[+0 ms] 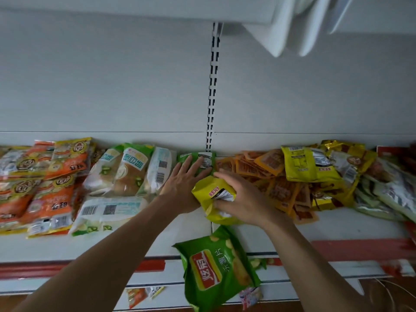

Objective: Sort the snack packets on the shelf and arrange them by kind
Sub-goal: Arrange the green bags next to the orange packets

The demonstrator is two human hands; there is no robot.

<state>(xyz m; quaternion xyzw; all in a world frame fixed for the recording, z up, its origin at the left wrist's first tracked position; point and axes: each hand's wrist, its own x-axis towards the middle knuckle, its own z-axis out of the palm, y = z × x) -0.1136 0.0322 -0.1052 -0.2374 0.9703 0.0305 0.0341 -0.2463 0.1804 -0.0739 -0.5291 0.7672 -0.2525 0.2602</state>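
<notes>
My right hand [238, 199] grips a yellow chip bag [211, 199] at the middle of the white shelf [135, 244]. My left hand [184, 181] lies flat, fingers spread, on a green chip bag [191, 159] standing against the back wall. A second green chip bag [216, 266] hangs over the shelf's front edge, below my right wrist. Bread packs [126, 172] lie left of my hands, orange-and-white snack bags [45, 183] further left. Small orange packets [276, 176] are heaped to the right, with yellow packets [301, 165] beyond them.
Grey and green striped packets [387, 194] fill the far right. A slotted upright [212, 86] runs up the back wall. An upper shelf [281, 23] overhangs at the top. Loose packets [144, 293] lie on the lower shelf below.
</notes>
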